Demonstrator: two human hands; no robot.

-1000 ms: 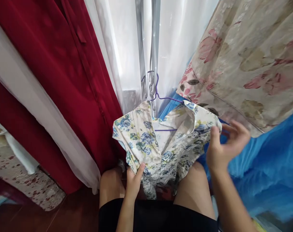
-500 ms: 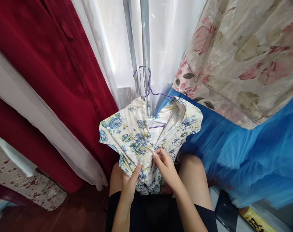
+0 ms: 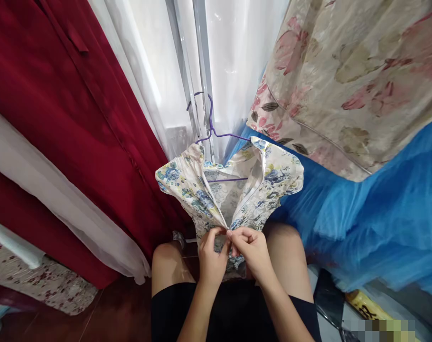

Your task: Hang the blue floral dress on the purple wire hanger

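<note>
A white dress with blue and yellow flowers (image 3: 273, 183) hangs on a purple wire hanger (image 3: 216, 135) hooked on a metal rail in front of me. Its back opening gapes, showing the hanger's lower bar. Both hands meet at the bottom of that opening, above my knees. My left hand (image 3: 211, 256) pinches the left edge of the fabric. My right hand (image 3: 251, 249) pinches the right edge, thumb and fingers pressed together. What sits between the fingertips is too small to make out.
A dark red garment (image 3: 77, 109) and sheer white fabric (image 3: 59, 190) hang at the left. A beige floral garment (image 3: 351, 71) and blue tulle (image 3: 380, 218) hang at the right. A dark flat object (image 3: 326, 297) lies on the floor at lower right.
My right hand came in from the dress's right shoulder to the middle opening. My left hand shifted right to meet it. The two edges of the opening are now pinched together at its base.
</note>
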